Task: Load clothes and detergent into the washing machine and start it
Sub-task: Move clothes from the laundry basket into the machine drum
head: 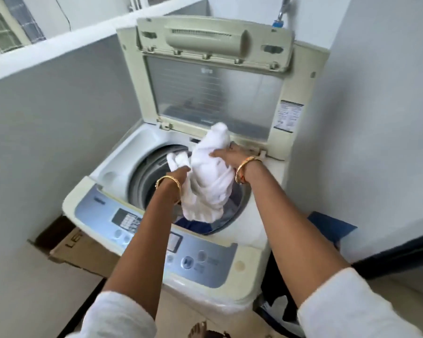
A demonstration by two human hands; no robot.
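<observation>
Both hands are over the open washing machine (239,259), bunching a white cloth (209,181) above the mouth of the drum (147,176). The right hand (227,154) pinches the cloth near its top, thumb and fingers curled into the fabric, close to the back edge of the machine by the lid hinge. The left hand (178,172) is lower and toward the left side of the opening; it seems to grip a fold of the same cloth, though its fingers are mostly hidden behind the fabric. The cloth hangs down so its bottom end dips into the drum, where something dark blue (195,226) already lies near the front rim. The lid (213,93) stands upright at the back. The control panel (156,240) runs along the front edge under the forearms. A gold bangle (169,182) sits on each wrist. A cardboard box (78,250) sits on the floor to the machine's left.
</observation>
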